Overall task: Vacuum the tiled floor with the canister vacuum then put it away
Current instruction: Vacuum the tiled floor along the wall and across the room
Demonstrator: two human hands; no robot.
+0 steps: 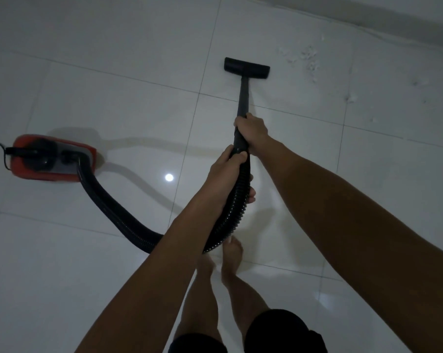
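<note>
Now the right hand has its fingers closed round the wand, the left hand just behind, gripping the hose; both arms reach forward. Nozzle rests on the floor, the canister well to the left.

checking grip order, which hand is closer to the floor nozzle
Right. The right hand grips the black wand higher up, toward the floor nozzle. The left hand holds lower, where the ribbed hose joins, farther from it.

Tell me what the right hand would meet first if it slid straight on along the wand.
Probably the black floor nozzle at the wand's end; the right hand has only bare black tube ahead.
</note>
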